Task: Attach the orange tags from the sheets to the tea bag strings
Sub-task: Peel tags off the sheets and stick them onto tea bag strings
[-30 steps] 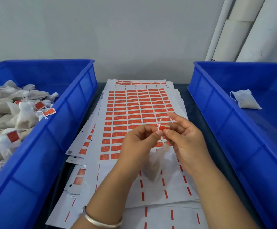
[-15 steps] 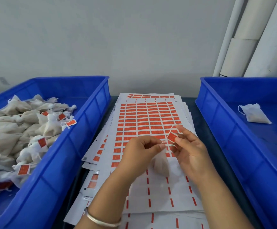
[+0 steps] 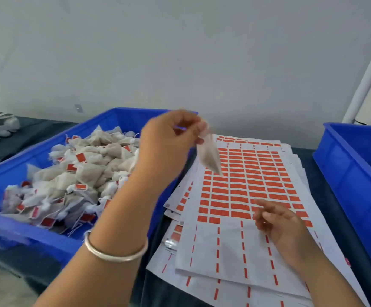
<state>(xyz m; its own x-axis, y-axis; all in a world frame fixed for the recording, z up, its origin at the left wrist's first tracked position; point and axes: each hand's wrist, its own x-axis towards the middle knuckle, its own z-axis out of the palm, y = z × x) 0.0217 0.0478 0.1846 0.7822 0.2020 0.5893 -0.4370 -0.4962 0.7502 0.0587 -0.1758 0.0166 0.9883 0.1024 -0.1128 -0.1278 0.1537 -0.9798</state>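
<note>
Pinching a tea bag [image 3: 209,155] by its top between thumb and fingertips, left hand [image 3: 169,142] lifted at about eleven o'clock from the sheet, over the near rim of the left bin. Bag dangling, blurred with motion; string and tag not discernible here. Half a second earlier both hands met over the sheet, right fingers pressing an orange tag onto the string. Now parted: right hand [image 3: 279,227] hovering low at five o'clock over the top sheet [image 3: 235,218], fingers loosely curled, holding nothing.

Reading this as one tag fixed and the finished bag on its way to the left bin [image 3: 113,116] at nine o'clock, where a heap of tagged bags [image 3: 80,173] already lies. Orange tags [image 3: 246,185] in rows on the upper part of the sheet; lower rows stripped to bare backing. More sheets stacked beneath on the dark worktop [image 3: 308,169].

Right bin [image 3: 346,165] at three o'clock, mostly cut off; probably the supply of untagged bags, so the free right hand likely heads there next. Many tags left, so plenty of the job remaining.
</note>
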